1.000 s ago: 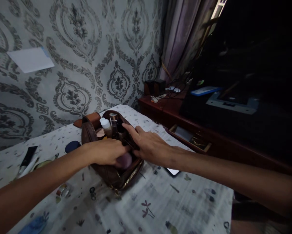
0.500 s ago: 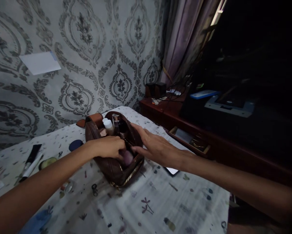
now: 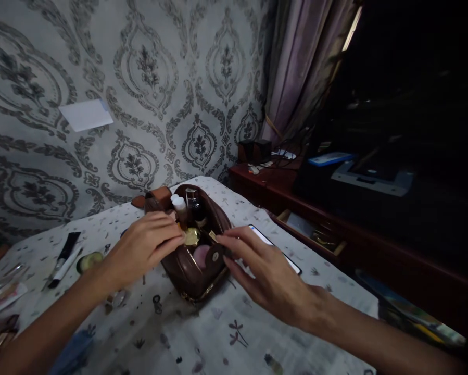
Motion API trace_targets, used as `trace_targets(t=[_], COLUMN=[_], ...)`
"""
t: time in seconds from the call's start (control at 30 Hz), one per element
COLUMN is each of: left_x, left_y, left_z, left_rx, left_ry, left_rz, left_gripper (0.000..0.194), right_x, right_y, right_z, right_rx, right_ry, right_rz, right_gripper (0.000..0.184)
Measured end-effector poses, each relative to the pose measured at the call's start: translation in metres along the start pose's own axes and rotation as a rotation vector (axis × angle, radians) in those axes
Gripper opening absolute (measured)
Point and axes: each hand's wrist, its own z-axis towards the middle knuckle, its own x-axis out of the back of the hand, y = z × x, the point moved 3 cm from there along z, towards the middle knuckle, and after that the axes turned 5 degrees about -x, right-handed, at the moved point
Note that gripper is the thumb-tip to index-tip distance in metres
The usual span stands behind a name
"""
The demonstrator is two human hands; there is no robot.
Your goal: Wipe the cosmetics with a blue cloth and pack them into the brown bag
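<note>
Head view: bag (image 3: pixel 189 273) is lying open on patterned cloth (image 3: pixel 234 310); left hand (image 3: pixel 148 244) is reaching over its left rim, fingertips bunching beside a gold item (image 3: pixel 192 237), whether pinching anything one cannot tell; right hand (image 3: pixel 273 276) is reaching to the snap flap (image 3: pixel 214 256) at the right rim, fingers curling, grip too dark to tell; white-capped bottle (image 3: pixel 180 206) and dark bottle (image 3: pixel 193 206) are standing inside; pink item (image 3: pixel 200 256) is lying before the gold item; phone (image 3: pixel 262 236) is resting partly behind the right hand.
</note>
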Motion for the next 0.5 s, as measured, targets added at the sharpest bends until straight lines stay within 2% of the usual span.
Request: trace_targets(t=[0.07,0.2,0.3,0.5], left_x=[-0.002,-0.015,-0.022,-0.027], left_y=[0.003,0.007,0.01,0.016], left_z=[-0.02,-0.045,-0.051,-0.052], left_rx=[-0.011,0.043,0.071,0.116], left_ry=[0.117,0.189,0.236,0.289], left_rz=[0.036,0.107,0.117,0.103], left_gripper=[0.029,0.032,0.034,0.036], right_x=[-0.006,-0.021,-0.037,-0.066], right_y=[-0.007,-0.018,-0.027,-0.038], right_z=[-0.003,-0.011,-0.017,-0.024], right_rx=[0.072,0.195,0.251,0.213], right_ry=[-0.025,-0.054,-0.042,-0.018], right_rz=[0.016,0.008,-0.031,-0.018], right_gripper=[0.028,0.031,0.031,0.033])
